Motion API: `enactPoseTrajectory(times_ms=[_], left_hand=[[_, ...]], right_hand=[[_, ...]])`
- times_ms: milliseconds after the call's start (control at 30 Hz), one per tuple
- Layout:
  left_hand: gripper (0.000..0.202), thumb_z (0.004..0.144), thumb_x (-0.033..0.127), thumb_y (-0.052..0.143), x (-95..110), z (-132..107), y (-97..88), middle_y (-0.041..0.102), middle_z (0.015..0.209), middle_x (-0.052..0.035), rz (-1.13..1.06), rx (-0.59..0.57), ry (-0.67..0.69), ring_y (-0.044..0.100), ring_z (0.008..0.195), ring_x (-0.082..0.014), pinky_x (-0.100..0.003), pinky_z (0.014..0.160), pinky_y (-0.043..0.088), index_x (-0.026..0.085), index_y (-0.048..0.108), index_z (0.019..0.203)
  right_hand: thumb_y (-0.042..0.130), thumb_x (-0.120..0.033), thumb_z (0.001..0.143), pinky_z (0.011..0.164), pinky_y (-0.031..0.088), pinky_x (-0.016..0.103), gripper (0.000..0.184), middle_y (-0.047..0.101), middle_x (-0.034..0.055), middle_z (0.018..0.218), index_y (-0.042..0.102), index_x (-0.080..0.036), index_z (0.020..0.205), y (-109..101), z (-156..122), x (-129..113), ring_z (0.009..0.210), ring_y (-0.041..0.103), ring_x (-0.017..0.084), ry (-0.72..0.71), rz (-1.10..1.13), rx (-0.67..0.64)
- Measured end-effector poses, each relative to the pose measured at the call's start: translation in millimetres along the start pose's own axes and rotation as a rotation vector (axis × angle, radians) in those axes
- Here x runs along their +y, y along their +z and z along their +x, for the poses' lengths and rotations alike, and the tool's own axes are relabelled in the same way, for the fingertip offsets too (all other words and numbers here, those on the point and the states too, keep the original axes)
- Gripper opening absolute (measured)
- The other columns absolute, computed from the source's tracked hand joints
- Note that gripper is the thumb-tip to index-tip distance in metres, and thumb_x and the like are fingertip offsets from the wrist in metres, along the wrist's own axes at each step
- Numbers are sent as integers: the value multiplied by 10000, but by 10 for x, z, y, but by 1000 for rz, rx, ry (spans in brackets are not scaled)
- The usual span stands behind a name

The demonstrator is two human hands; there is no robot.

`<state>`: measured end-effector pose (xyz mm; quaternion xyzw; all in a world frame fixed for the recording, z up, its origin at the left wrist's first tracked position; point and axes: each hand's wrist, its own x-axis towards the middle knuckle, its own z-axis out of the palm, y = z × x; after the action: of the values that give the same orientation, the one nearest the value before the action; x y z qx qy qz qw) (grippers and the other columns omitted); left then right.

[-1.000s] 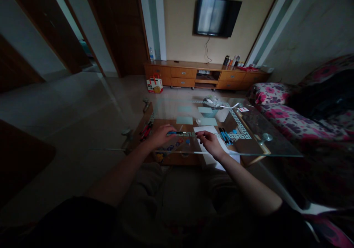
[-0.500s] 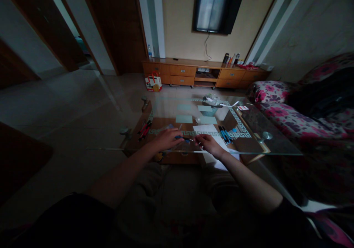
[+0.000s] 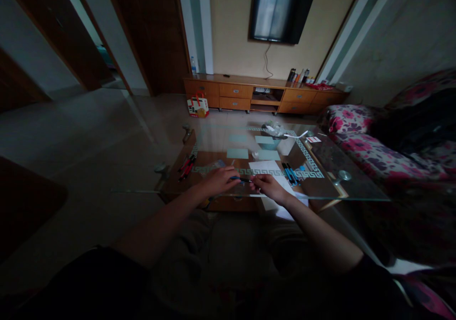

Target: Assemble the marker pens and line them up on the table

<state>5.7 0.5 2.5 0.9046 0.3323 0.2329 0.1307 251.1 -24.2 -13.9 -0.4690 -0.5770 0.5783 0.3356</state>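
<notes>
Over the front edge of the glass table (image 3: 213, 134), my left hand (image 3: 221, 180) is closed around a blue-and-black pen (image 3: 243, 179), whose tip points right. My right hand (image 3: 270, 187) is pinched at that tip; whatever small piece its fingers hold is hidden. Beneath the right hand lie white paper sheets (image 3: 265, 168). Just right of them is a group of blue-and-black pens (image 3: 291, 173). Several red-and-black pens (image 3: 186, 168) lie to the left of my left hand.
A teal basket (image 3: 269, 144) shows near the table's far side, with a clear plastic bag (image 3: 274, 130) above it. A small card (image 3: 313, 140) lies at the far right. Beyond stand a wooden TV cabinet (image 3: 233, 91) and a gift bag (image 3: 198, 106). A flowered sofa (image 3: 377, 153) is on the right.
My left hand has shifted slightly right with the pen, closing the gap so that its tip now meets the fingers of my right hand. The right hand has hardly moved.
</notes>
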Motion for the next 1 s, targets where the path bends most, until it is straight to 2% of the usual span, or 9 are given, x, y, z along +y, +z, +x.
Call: enactPoseTrajectory(times_ms=[167,300,500,733,1000], left_hand=[[214,956,307,513,-30,-6,-5,615,984,-45,-40,-27,19,592,926,-174,-297,832,467,226,667,1080],[230,962,295,501,-40,-16,-14,616,987,-50,-48,-34,32,593,930,-180,-305,841,468,226,668,1103],[274,973,305,489,-25,-10,-13,631,1056,-55,-65,-59,50,599,970,-185,-310,864,467,250,642,1194],[300,997,315,435,1,-13,-11,640,1034,-61,-50,-77,40,612,940,-183,-297,847,468,249,646,1199],[308,999,317,426,-29,0,8,650,1015,-61,-50,-100,43,622,918,-182,-292,826,468,250,644,1207]], right_hand=[[646,-592,793,518,353,223,452,639,23,688,640,-140,764,-10,-26,-67,550,489,85,78,-33,42],[602,-626,815,518,356,223,495,645,29,693,654,-137,768,-4,-17,-49,549,498,87,68,-28,17],[626,-596,811,534,373,220,466,659,35,705,685,-134,805,-15,3,21,564,508,91,69,-32,-13],[628,-619,805,532,358,213,491,637,15,674,667,-131,773,12,-11,-5,543,489,76,40,-2,-13],[662,-632,771,567,401,229,507,655,28,684,693,-126,769,7,41,72,560,511,85,43,-2,29]])
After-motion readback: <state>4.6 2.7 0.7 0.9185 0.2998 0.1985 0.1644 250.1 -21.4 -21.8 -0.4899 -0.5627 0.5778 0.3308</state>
